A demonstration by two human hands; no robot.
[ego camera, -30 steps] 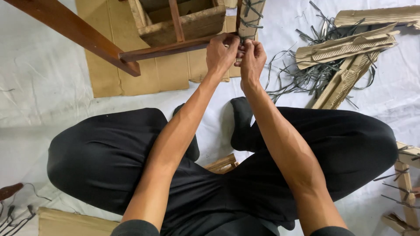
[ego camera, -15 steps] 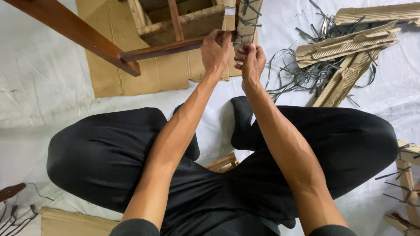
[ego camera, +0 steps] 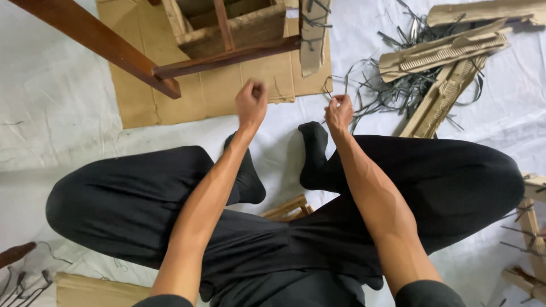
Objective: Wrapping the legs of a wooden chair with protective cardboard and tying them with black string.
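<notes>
Left hand: we see the left hand [ego camera: 252,104] curled into a loose fist above the cardboard sheet's near edge, well apart from the other hand; whether anything is pinched inside it we cannot tell.
Right hand: the right hand [ego camera: 339,111] has its fingertips closed on a thin grey strip [ego camera: 330,91] that rises toward 12 o'clock.
Strip: it hangs just below the wrapped chair leg [ego camera: 313,34]; its upper end is too thin for us to follow.
Cardboard sheet: a flat tan cardboard sheet [ego camera: 216,85] lies on the white floor cloth [ego camera: 51,113] at 12 o'clock from our knees, rectangular and plain.
Chair frame: a dark brown wooden frame [ego camera: 227,57] lies on that sheet, one rail running to 10 o'clock and cut off by the picture's edge; its seat part is wrapped in tan corrugated card and cut off at the top.
Scrap pile: at 1 to 2 o'clock we find torn corrugated card pieces [ego camera: 443,54] amid a tangle of grey strips [ego camera: 398,85].
Right edge: at 4 o'clock, more card-wrapped wood [ego camera: 532,227] bound with grey strips, only partly in view.
Lower left: at 8 o'clock, a tan card slab [ego camera: 91,290] and dark cords [ego camera: 23,281], hard to make out.
Between the legs: a pale wooden piece [ego camera: 287,209] peeks out, mostly hidden by black trousers [ego camera: 142,199].
</notes>
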